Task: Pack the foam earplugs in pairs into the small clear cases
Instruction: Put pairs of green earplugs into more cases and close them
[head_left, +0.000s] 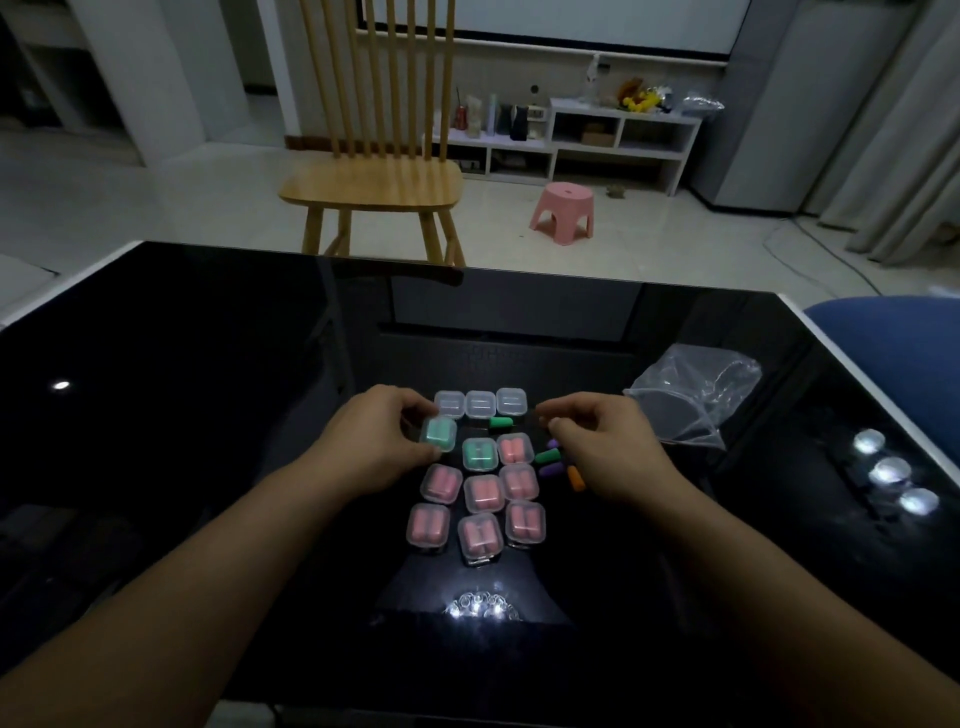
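Right hand fingertips curled under, contents unseen; purple earplug partly hidden behind fingers.

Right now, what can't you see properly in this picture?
- Right hand: from the head view, curled fingers hide whether it pinches an earplug.
- Green case: left hand covers its edge; the latch can't be seen.
- Loose earplugs: partly under the right hand, so no sure count.
- Bag: crinkled and dim, contents unclear.

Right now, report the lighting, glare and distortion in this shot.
Head view: dim overall; the glossy black glass table mirrors ceiling lights as bright glare spots; wide-angle bending curves its edges; the left hand and clear case of green earplugs look slightly soft.
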